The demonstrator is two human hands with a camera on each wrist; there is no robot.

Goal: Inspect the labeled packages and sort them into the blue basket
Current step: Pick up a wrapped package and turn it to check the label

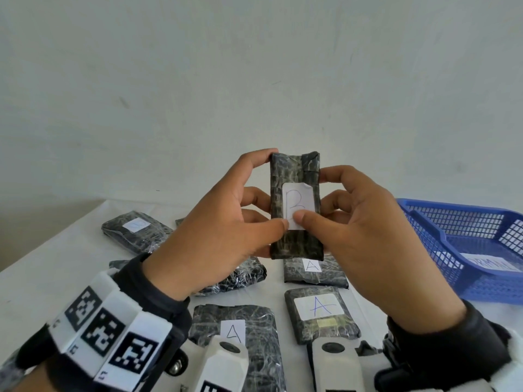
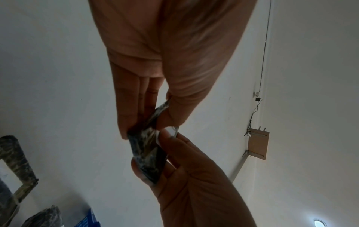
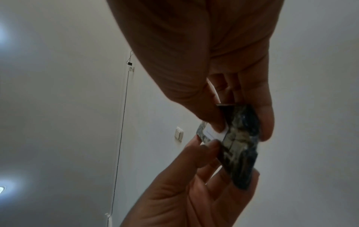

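- Holding a dark, marbled package (image 1: pixel 295 205) upright above the table (image 1: pixel 42 278), both hands frame it at chest height, well clear of everything below.
- Left hand (image 1: pixel 218 230) grips the package's left edge, thumb on the front, fingers curled behind.
- Right hand (image 1: pixel 365 236) grips the right edge, its thumb pressed on the lower part of the white label (image 1: pixel 298 207), which reads "B".
- To inspect well, I judge the right thumb should slide off the label so the whole letter shows, while the left hand keeps a firm hold.
- The wrapping looks glossy and may slip, so pinching the edges seems wiser than the flat faces.
- Blue basket (image 1: pixel 464 241) sits on the table to the right, near the right hand; a label inside it is only partly readable.
- More packages lie below, three marked "A" (image 1: pixel 322 306), others further left.
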